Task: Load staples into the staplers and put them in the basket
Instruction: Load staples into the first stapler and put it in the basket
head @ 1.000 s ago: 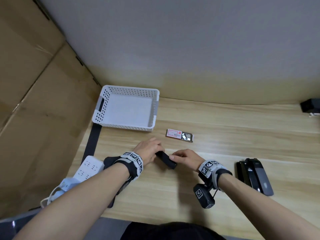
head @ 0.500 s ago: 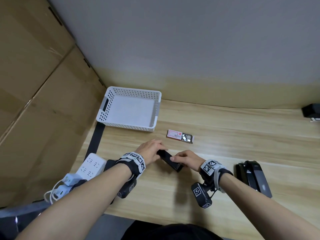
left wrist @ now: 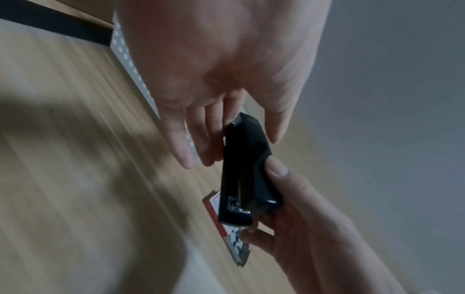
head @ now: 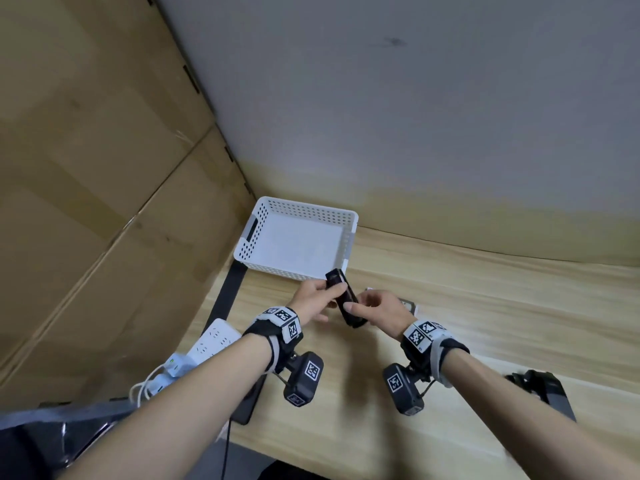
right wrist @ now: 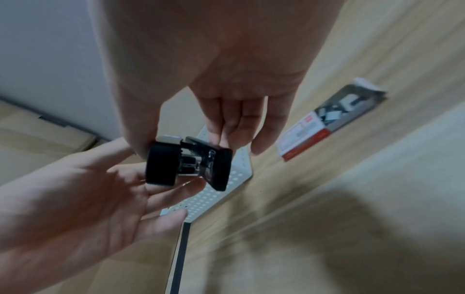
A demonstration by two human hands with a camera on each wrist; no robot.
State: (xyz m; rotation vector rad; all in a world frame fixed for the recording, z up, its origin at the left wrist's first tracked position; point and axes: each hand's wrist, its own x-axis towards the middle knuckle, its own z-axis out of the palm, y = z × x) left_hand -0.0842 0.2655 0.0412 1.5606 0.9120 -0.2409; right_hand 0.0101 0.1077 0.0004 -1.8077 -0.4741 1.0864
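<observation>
Since a second ago the black stapler (head: 344,299) has been rising off the wooden desk (head: 485,306) and is now being held in the air just in front of the white basket (head: 296,270). The left hand (head: 313,301) is pinching its far end, the right hand (head: 379,310) gripping its near end. Its long axis is running away from the person, tilting up toward the basket, with the staple box (right wrist: 327,119) lying on the desk under the right hand.

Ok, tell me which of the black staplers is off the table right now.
The black stapler held up in front of the white basket, gripped by both the left hand and right hand. The other staplers lie on the table by the right forearm.
</observation>
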